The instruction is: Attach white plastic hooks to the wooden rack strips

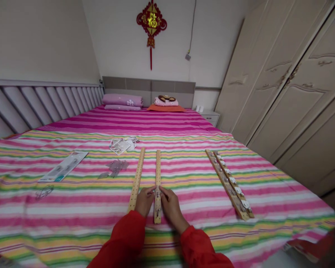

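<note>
Red sleeves (125,234), left fingers (150,191) and right fingers (164,192) clamped on metal fitting (157,194), drilled strip (158,169), hanging (152,20) reading 福

**Fine detail lost, edges cropped**

The left sleeve (125,232) hides the near end of the left strip (137,173). What lies between the left hand (145,201) and the right hand (171,205), on the middle strip (158,167), is too small to tell. Print on the packet (65,167) is unreadable; the grey pieces (116,167) blur together, past counting. The top edge cuts the ornament (152,18) and cable (193,18), the right edge the wardrobe (293,111).
</note>
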Demonstrator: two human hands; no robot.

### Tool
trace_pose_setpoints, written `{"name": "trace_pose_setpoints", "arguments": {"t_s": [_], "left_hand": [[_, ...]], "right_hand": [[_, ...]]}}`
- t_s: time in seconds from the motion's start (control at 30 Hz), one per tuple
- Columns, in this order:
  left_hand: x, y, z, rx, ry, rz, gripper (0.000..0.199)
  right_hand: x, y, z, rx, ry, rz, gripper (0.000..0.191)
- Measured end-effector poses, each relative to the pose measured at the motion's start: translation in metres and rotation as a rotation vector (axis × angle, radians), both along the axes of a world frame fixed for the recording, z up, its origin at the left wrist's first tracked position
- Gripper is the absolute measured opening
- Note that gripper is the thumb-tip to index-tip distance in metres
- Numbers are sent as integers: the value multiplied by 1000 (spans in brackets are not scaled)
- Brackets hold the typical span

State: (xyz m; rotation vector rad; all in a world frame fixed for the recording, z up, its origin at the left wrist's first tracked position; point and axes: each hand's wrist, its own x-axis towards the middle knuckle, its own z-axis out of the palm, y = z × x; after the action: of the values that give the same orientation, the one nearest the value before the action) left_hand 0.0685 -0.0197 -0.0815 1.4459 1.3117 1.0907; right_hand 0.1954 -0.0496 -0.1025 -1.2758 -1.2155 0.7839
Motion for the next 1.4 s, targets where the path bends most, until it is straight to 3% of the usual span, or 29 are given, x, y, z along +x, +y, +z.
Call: {"name": "trace_pose_setpoints", "arguments": {"t_s": [0.2,0.37,0.47,0.67,0.73,0.8,0.9,0.97,1.17,1.4], "left_hand": [[-1,-4,-8,143,342,-111,32],[-1,1,-13,127,387,-158,35],[1,0,-13,111,366,-149,36],[-15,0,9,58,180,-137,35],[-35,8,19,68,87,-32,33],[-63,20,27,144,67,156,28],[-109,41,28,255,209,450,22],[-133,53,23,320,347,513,23],[-159,76,7,418,606,470,21],[-168,78,0,446,670,457,18]], "right_hand": [[-4,-7,5,-54,-466,28,36],[-5,-5,8,-131,-643,45,42],[0,-2,6,-104,-561,70,43],[18,2,-1,-26,-34,165,42],[20,2,-3,-82,78,133,48],[20,0,-4,-118,124,108,51],[18,-1,-7,-106,143,97,48],[16,0,-8,-92,157,94,46],[16,1,-6,-69,187,102,44],[16,0,-3,-54,176,95,45]]}}
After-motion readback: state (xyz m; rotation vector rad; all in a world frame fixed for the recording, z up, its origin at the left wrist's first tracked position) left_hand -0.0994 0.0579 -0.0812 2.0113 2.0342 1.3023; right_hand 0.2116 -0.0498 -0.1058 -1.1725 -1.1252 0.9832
